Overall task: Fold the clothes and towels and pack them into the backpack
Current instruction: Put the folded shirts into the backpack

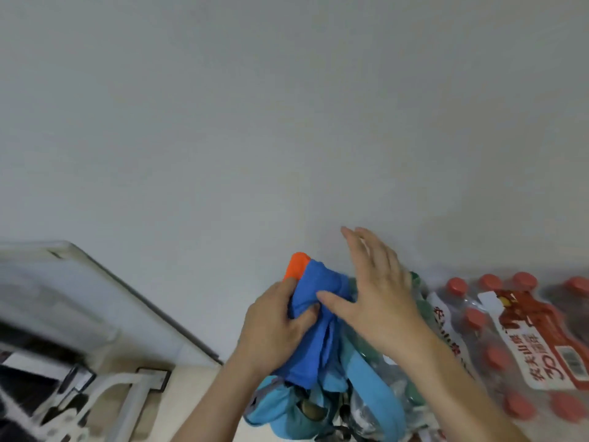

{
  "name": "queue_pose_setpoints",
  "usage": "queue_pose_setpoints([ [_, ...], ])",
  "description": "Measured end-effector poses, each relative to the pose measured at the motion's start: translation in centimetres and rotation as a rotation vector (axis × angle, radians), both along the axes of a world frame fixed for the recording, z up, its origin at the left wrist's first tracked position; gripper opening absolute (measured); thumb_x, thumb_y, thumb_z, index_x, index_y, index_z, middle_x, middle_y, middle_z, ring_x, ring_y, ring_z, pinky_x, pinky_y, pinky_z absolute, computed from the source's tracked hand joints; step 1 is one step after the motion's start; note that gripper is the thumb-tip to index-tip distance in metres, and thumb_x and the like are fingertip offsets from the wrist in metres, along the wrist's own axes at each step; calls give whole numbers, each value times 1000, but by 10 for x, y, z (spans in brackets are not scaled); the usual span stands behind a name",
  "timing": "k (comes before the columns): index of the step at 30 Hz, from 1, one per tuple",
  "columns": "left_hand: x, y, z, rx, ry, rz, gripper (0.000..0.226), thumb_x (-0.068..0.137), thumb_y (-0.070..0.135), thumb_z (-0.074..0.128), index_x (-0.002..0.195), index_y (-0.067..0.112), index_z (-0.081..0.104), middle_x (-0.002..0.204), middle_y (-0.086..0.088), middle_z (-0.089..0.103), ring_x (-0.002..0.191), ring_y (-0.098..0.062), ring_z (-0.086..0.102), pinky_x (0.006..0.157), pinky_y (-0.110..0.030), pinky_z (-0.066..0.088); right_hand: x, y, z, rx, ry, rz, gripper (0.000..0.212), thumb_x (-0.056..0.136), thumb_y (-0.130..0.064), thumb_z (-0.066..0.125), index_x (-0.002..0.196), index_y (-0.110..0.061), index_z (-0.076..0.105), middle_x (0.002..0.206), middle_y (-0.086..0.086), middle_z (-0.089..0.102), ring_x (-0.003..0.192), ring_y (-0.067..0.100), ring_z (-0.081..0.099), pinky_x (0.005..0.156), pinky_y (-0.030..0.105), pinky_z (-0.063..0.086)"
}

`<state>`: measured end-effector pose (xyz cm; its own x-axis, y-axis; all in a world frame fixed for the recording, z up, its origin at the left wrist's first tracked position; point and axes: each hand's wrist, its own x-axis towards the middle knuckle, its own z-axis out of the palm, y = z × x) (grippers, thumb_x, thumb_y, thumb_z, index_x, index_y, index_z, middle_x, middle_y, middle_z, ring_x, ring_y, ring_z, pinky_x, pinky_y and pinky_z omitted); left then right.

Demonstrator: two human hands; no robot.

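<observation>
Head-worn view — forward-down, close in

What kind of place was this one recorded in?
Likely a room in a home or dormitory: a bare painted wall, a shrink-wrapped pack of water bottles beside it, and a blue backpack.

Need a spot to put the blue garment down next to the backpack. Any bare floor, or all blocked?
One bare patch: beige floor between the white frame and the backpack. Right of the backpack is crowded: the bottle pack sits close beside it. The left hand grips the blue garment; the right hand is open above it.
</observation>
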<state>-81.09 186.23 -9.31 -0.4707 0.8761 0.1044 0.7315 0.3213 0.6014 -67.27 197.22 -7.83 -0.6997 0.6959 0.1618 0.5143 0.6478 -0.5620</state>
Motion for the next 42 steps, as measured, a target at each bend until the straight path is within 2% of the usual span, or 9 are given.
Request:
queue_pose_setpoints([
  [4,-34,-19,13,-258,231,-456,50,82,54,56,121,25,47,94,6,62,81,-15,57,70,-27,44,-33,-14,21,100,-406,545,106,76,-58,66,148,-38,-11,157,-11,14,143,9,14,114,46,11],
  [10,-89,-39,9,-449,-170,-500,49,74,35,75,103,33,36,73,8,51,62,-6,45,59,-22,40,-87,-33,2,-73,-547,543,91,70,-49,77,138,-37,19,108,-14,60,93,16,58,86,30,39],
  [16,-166,-54,-20,-392,-636,-459,40,67,10,75,99,29,60,86,7,61,74,-5,57,61,-21,48,-97,-52,-35,-472,-393,308,30,69,-47,74,85,-29,56,83,-9,62,75,9,60,68,30,49],
  [21,-171,-22,-60,-302,-733,-631,46,62,10,75,103,25,63,82,-7,61,75,-19,56,70,-31,48,-112,-72,-67,-635,-209,134,46,69,-48,71,110,-32,56,102,-12,64,91,6,62,83,34,52],
  [24,-173,-15,-112,-107,-1017,-170,19,75,20,75,92,19,68,70,3,63,78,-18,53,70,-28,41,-106,-61,-82,-836,74,-76,44,75,-19,75,116,-19,60,109,-2,70,99,12,66,89,40,53],
  [29,-152,-24,-223,-269,-816,22,32,86,-3,60,71,25,62,65,12,58,62,17,54,70,-20,48,-122,-52,-104,-1396,324,-74,45,77,-2,64,121,-10,58,114,8,68,105,21,64,89,32,51],
  [32,-167,-21,-362,-264,-595,57,50,92,-20,32,46,-8,48,61,2,45,55,-8,56,86,-38,43,-134,-46,-131,-1405,151,-100,46,76,-4,65,121,-11,58,119,9,66,109,24,62,97,38,49],
  [38,-163,-41,-194,-408,54,-405,58,77,6,50,126,35,56,114,-8,58,96,-30,60,76,-34,47,-106,3,-145,-822,-265,-347,44,81,-3,63,122,-14,53,119,11,62,107,25,59,93,38,49],
  [42,-156,-35,-182,-593,301,-423,41,89,22,51,128,37,51,127,-9,50,108,-31,56,78,-36,48,-106,-2,-141,-606,-445,-336,38,86,-9,55,123,-14,49,113,12,60,99,26,57,82,35,48],
])
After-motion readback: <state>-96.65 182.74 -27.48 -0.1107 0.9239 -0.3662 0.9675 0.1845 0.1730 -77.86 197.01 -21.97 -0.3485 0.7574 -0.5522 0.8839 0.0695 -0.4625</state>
